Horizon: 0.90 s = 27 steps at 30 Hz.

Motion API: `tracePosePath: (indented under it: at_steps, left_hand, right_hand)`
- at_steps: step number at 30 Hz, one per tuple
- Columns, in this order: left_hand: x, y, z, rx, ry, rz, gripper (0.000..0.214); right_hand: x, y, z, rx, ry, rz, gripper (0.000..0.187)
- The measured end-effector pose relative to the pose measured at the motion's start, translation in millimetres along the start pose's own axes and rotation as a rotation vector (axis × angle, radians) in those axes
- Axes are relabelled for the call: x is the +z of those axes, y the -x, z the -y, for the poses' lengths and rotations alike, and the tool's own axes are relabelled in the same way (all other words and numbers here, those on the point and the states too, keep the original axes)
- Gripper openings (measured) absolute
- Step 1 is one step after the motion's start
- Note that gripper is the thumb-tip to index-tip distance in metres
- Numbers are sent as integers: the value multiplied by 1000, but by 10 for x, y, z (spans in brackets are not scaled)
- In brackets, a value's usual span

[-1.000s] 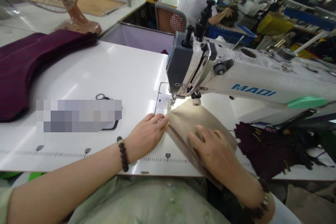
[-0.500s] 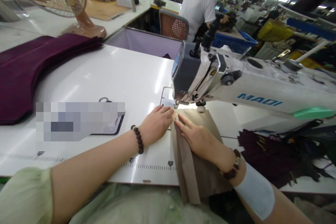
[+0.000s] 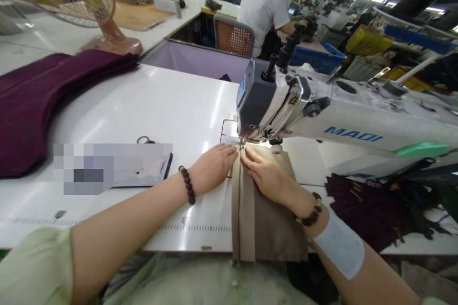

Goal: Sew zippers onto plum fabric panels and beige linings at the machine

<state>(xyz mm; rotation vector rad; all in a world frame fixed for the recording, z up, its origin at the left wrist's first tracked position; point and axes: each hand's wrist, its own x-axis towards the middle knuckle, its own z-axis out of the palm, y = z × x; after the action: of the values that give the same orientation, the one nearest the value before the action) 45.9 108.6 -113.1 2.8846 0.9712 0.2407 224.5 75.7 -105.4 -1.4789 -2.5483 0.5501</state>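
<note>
A taupe piece of cloth (image 3: 281,233) with a long folded strip along its left side lies beneath the head of a white sewing machine (image 3: 318,112). Its lower end reaches the table's front edge. My left hand (image 3: 213,166) rests palm down, fingers stretched, with the fingertips at the cloth's left edge beside the presser foot (image 3: 242,144). On top of the cloth, just right of the folded strip, my right hand (image 3: 270,180) lies with its fingers extended toward the foot. The needle point is too small to make out.
A phone (image 3: 164,167), partly blurred out, lies left of my left forearm. Folded burgundy cloth (image 3: 21,124) and a fan (image 3: 110,40) stand farther left. Dark burgundy pieces (image 3: 365,209) lie at the right. A person in a white shirt (image 3: 263,7) is working behind the machine.
The cloth's lower end has swung left, so its folded strip now runs straighter toward me. My right hand has shifted slightly with it; the left hand has stayed almost in place.
</note>
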Motion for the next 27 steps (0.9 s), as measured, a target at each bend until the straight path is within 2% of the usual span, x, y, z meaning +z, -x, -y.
tracePosePath:
  at_steps: [2,5,7,10,16,21,27]
  left_hand:
    - [-45,186,-155,35,51,-48,25]
    - [-61,527,-431,185,175,-86,29]
    - [-54,714,-569,242,229,-63,32]
    - [-55,872,-660,277,279,-32,34]
    - [-27,942,-704,367,307,-40,36]
    - [117,956,-775,265,264,-42,36]
    - [155,918,-834,264,183,28,38]
  right_hand:
    - [2,8,-24,-4,-19,-18,41]
    - [-4,21,-57,-16,-42,-40,40]
    - [-15,26,-75,-24,-57,-46,41]
    - [-27,33,-90,-26,-65,-33,40]
    - [0,93,-51,6,20,-53,38]
    - [22,145,10,18,88,-84,38]
    - [42,126,3,-23,90,-84,36]
